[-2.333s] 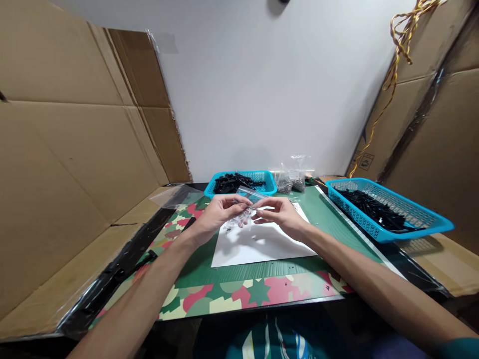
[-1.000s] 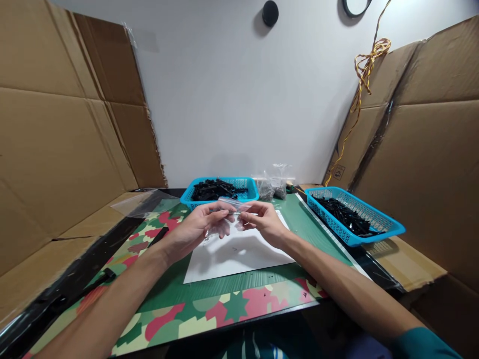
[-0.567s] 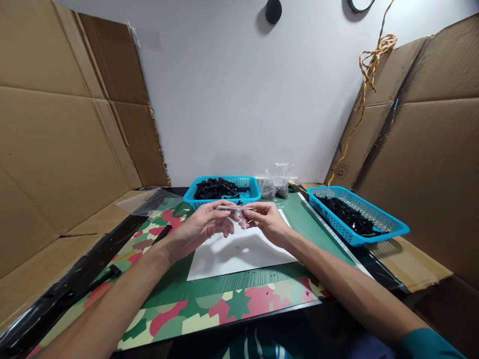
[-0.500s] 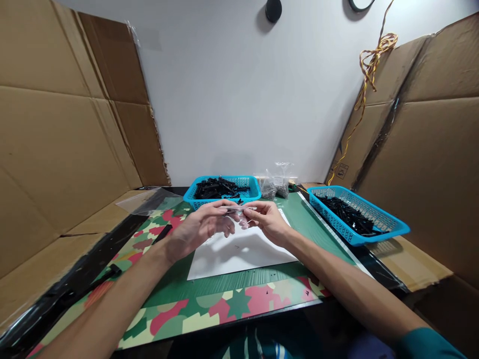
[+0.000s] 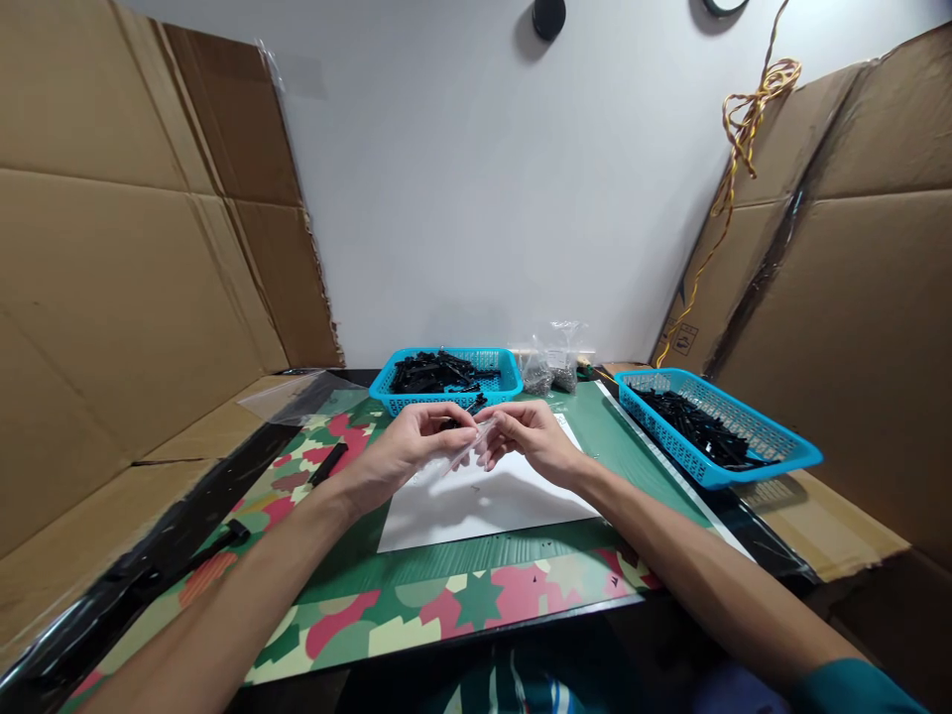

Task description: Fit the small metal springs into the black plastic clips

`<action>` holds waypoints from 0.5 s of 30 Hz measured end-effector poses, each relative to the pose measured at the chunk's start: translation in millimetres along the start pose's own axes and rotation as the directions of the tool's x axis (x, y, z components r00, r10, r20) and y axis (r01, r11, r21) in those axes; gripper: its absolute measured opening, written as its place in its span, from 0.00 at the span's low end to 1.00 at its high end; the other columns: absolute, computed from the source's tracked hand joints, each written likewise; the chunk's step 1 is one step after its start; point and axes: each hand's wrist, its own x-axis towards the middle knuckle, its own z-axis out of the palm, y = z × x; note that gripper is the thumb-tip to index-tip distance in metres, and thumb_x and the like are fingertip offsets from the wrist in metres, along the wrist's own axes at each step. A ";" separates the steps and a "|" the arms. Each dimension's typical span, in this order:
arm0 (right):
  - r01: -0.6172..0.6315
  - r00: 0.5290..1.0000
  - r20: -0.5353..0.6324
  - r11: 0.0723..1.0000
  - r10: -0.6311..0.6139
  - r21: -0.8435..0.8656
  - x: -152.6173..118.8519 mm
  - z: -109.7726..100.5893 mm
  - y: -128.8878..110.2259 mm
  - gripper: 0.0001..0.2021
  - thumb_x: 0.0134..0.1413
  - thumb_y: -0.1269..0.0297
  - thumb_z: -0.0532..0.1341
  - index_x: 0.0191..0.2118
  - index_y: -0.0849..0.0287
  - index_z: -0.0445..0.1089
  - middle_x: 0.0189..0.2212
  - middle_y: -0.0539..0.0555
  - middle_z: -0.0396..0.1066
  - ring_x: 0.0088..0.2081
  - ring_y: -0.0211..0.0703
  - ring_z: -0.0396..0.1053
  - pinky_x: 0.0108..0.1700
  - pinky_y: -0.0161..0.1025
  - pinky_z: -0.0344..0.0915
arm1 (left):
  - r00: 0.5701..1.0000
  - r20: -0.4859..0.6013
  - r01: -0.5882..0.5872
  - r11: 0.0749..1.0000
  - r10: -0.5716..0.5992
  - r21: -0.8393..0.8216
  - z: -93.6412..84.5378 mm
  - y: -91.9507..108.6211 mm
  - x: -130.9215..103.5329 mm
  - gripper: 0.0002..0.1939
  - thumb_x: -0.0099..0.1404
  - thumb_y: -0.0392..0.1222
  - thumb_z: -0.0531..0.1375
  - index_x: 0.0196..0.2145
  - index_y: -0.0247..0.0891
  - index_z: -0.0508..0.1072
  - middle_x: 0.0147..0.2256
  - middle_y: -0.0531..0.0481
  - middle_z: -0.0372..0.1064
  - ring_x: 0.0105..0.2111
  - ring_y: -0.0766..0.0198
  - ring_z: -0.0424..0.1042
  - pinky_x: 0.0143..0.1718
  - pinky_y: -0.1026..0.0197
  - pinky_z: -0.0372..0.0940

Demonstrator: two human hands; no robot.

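Between my hands is a small clear plastic bag (image 5: 462,458), held above a white sheet of paper (image 5: 476,516). My left hand (image 5: 416,446) pinches it with thumb and fingers from the left. From the right, my right hand (image 5: 532,441) grips its upper edge, thumb and forefinger closed. The two sets of fingertips almost meet. Whether anything is inside the bag I cannot make out. Just behind my hands stands a blue basket (image 5: 381,385) filled with black plastic parts (image 5: 438,373).
Another blue basket (image 5: 788,458) of thin black parts stands at the right. Bags of small metal pieces (image 5: 563,375) lean by the wall. A flat clear plastic bag (image 5: 290,399) and black parts (image 5: 328,463) lie on the left. Cardboard walls (image 5: 134,198) flank the table.
The plastic bag has turned from nearly level to slanting down toward the left. My left fingers have curled in closer, and the view has shifted slightly.
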 end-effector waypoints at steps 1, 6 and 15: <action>-0.003 1.000 -0.001 1.000 0.003 -0.007 0.0 -0.4 0.4 0.25 0.58 0.42 0.71 0.47 0.61 0.82 0.30 0.56 0.81 0.28 0.44 0.79 0.36 0.43 0.78 | 1.000 -0.008 -0.017 0.999 0.017 0.042 0.1 -1.6 0.3 0.13 0.58 0.49 0.75 0.34 0.37 0.82 0.28 0.50 0.75 0.28 0.65 0.70 0.30 0.64 0.64; 0.007 1.000 -0.002 1.000 -0.007 0.024 0.2 0.1 0.7 0.28 0.60 0.40 0.69 0.49 0.64 0.81 0.28 0.56 0.80 0.27 0.44 0.78 0.34 0.42 0.78 | 0.998 -0.038 -0.053 0.993 0.057 0.108 1.8 -3.6 -0.8 0.14 0.60 0.49 0.75 0.38 0.37 0.82 0.26 0.53 0.73 0.27 0.67 0.70 0.29 0.65 0.63; 0.023 0.999 -0.048 0.999 -0.024 -0.026 0.7 -2.9 2.3 0.26 0.57 0.51 0.74 0.56 0.62 0.78 0.27 0.53 0.79 0.27 0.44 0.79 0.34 0.43 0.78 | 0.990 -0.075 -0.098 0.961 0.121 0.259 0.1 -8.3 1.9 0.18 0.62 0.49 0.73 0.46 0.37 0.82 0.30 0.51 0.77 0.28 0.66 0.72 0.30 0.64 0.66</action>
